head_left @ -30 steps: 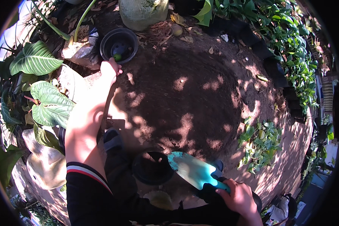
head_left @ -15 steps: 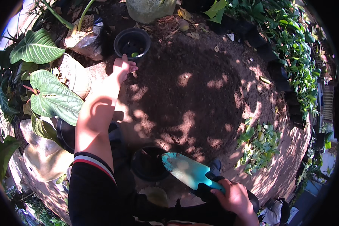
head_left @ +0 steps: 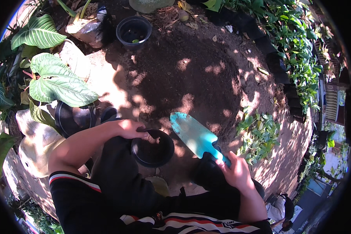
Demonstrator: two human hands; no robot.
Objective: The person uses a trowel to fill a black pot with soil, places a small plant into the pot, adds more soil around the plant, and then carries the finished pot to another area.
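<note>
My left hand (head_left: 132, 129) is at the upper left rim of a round black plant pot (head_left: 167, 156), its fingers closed on the edge. Some dark soil shows inside this pot, which is between my legs. In my right hand (head_left: 238, 173) is a hand trowel (head_left: 193, 134) with a teal handle and blade, the tip pointing up and left. Dirt marks the blade, which is above the ground just right of the pot. Beyond it spreads a mound of dark loose soil (head_left: 175, 74).
Another black pot (head_left: 133, 45) stands at the far edge of the soil, a small green piece inside. Large-leaved plants (head_left: 60, 82) and containers crowd the left. Cut leafy stems (head_left: 261, 136) lie at right. Black planting bags (head_left: 279, 66) with greenery line the right side.
My left hand has come back from the far pot to the near pot's rim. The right hand and trowel have risen slightly in view, with the blade turned more upright.
</note>
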